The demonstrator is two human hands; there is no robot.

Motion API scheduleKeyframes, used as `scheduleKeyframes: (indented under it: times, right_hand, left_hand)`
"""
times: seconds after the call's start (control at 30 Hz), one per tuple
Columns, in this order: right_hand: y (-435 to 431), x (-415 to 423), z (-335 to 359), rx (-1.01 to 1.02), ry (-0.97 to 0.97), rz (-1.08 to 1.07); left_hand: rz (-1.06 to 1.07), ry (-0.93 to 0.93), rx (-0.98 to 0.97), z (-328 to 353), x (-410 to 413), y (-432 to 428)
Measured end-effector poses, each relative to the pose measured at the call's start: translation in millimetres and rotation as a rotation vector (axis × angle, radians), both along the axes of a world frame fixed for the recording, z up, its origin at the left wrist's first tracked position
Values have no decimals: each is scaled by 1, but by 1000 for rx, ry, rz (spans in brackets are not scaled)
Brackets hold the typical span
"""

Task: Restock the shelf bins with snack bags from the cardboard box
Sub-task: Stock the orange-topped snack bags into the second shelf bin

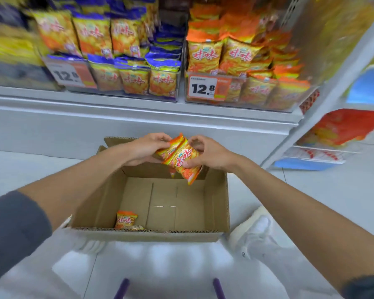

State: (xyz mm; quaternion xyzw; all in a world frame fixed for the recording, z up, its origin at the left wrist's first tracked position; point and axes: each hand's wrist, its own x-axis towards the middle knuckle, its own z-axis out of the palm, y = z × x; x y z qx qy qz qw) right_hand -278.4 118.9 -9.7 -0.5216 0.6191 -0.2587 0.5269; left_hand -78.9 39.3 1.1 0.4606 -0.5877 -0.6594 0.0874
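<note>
An open cardboard box (219, 203) stands on the floor in front of the shelf. Above its far end, my left hand (146, 148) and my right hand (207, 154) together grip a small bunch of orange snack bags (183, 159). One orange snack bag (125, 220) lies inside the box at its near left corner, with another pale packet edge beside it. On the shelf above, a clear bin (242, 105) at the right holds orange-topped bags, and a clear bin (175, 98) at the left holds blue-topped bags.
Price tags reading 12.8 hang on both bins (203, 87). A grey shelf base (138, 126) runs behind the box. A white wire rack (320, 154) with red bags stands at the right. My shoes (255, 231) flank the box on the pale tiled floor.
</note>
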Motion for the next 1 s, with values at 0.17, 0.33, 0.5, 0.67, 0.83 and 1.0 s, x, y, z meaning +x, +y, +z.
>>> scheduleKeyframes:
  times: [0.17,0.33,0.5,0.67,0.83,1.0]
  right_hand:
    - [14,-22,55,-58,-130,-58]
    - [17,-42,89,-113,-157,-147]
    - [19,-87,117,-235,-159,-301]
    - [7,-149,141,-441,-198,-561]
    - [-41,-193,149,-553,-92,-703]
    - [-103,-218,157,-475,22,-723]
  left_hand:
    - [-53,132,-16,59,-29,10]
    - [-110,159,-108,100,-64,11]
    - [-114,114,-602,130,-117,7]
    - [55,2,-1416,139,-170,-30]
    - [-174,-386,-1824,118,-195,-87]
    - [-29,-295,-2058,95,-195,-104]
